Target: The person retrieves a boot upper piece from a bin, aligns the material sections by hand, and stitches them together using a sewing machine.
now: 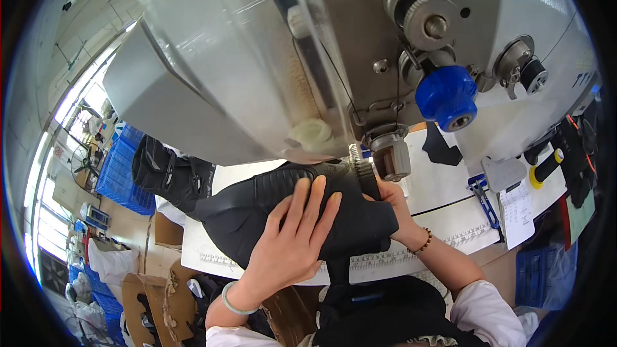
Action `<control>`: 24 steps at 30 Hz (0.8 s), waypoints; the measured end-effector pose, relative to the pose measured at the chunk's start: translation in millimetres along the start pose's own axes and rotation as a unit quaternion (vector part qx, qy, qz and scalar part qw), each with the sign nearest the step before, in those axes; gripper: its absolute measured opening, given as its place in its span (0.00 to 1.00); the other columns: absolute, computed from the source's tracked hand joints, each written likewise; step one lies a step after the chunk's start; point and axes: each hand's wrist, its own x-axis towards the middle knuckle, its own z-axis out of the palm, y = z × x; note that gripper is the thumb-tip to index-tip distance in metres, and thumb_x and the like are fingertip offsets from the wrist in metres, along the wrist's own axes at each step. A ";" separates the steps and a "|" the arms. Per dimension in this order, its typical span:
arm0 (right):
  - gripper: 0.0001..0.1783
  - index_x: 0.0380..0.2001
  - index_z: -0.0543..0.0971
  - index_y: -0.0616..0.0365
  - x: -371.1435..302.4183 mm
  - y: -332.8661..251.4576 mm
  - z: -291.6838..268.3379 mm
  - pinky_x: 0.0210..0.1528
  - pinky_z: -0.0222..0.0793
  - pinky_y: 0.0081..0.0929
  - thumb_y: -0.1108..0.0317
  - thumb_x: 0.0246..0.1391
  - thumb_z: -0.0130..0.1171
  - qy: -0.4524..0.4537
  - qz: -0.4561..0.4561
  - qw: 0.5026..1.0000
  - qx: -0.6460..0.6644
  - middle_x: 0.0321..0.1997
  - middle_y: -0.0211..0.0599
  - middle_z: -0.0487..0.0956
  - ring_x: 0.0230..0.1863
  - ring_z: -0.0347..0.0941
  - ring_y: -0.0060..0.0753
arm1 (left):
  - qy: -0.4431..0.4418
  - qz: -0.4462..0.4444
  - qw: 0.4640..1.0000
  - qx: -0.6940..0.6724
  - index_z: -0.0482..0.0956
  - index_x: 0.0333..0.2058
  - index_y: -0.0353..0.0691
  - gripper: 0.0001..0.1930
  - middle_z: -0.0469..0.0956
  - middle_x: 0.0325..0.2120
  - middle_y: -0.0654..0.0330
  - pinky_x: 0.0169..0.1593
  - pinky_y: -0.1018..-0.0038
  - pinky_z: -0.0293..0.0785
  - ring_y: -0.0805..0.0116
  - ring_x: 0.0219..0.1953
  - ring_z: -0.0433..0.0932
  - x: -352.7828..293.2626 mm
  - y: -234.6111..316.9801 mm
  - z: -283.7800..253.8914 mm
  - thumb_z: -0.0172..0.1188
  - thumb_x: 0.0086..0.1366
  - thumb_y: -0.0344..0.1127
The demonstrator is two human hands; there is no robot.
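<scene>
A black boot upper (244,218) with a ribbed panel lies on the white table under the head of a sewing machine (463,19). My left hand (289,241) rests on the upper, its fingers stretched out flat and pressing the material close to the needle area. At the upper's right edge, my right hand (402,212) grips it beside the toothed metal part (362,167) of the machine; some of its fingers are hidden behind the material. A clear plastic guard (225,38) hangs in front of the machine head and blurs what lies behind it.
A black boot (170,177) with buckles sits at the table's left end. Blue snips (486,202), a paper slip (516,215), a yellow-and-black handle (546,168) and a black cut piece (441,146) lie on the right. Blue crates (128,170) and cardboard boxes (154,302) stand left.
</scene>
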 end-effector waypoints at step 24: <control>0.12 0.41 0.73 0.65 -2.7 -2.2 -5.3 0.40 0.66 0.14 0.73 0.54 0.52 -0.041 -0.003 0.993 0.110 0.37 0.28 0.76 0.38 0.69 0.12 | -0.004 0.006 0.998 -0.057 0.63 0.52 0.29 0.41 0.60 0.55 0.45 0.58 0.63 0.52 0.54 0.59 0.57 4.7 -0.8 -0.8 0.57 0.34 0.40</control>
